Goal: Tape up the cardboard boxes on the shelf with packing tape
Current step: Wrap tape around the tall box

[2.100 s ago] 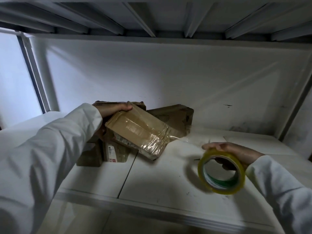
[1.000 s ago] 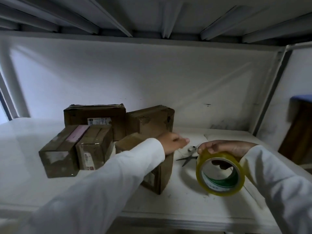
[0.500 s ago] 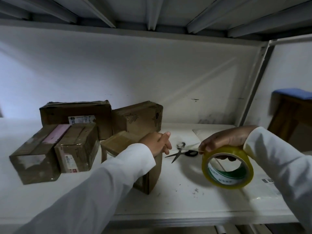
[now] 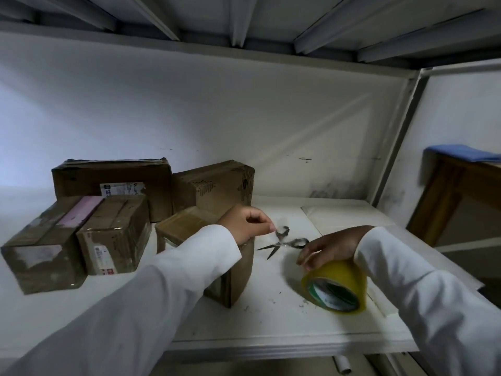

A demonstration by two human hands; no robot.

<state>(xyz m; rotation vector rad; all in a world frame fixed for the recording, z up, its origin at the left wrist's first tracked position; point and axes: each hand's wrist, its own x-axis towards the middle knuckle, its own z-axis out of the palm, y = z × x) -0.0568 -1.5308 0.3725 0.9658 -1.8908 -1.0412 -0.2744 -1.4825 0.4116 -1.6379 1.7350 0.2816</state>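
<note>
1. Boxes made of brown cardboard sat in a bunch on the left part of the white shelf.
2. One small box stood in front, nearest the middle, with shiny tape on its top.
3. Two boxes lay side by side at the far left, a box with a pink strip and a box with a small label.
4. Behind them stood a long box with a white label and a tilted box beside it.
5. The person's left hand was over the small box, its fingers curled with the tips pinched together. I could not tell if they held a bit of tape.
6. The right hand rested on top of a yellow tape roll, with its fingers bent down over the roll's edge, holding it on the shelf.
7. A pair of scissors lay open on the shelf between the two hands.
8. Both arms wore white sleeves.
9. A wooden table with a blue cloth stood past the shelf post on the right.
</note>
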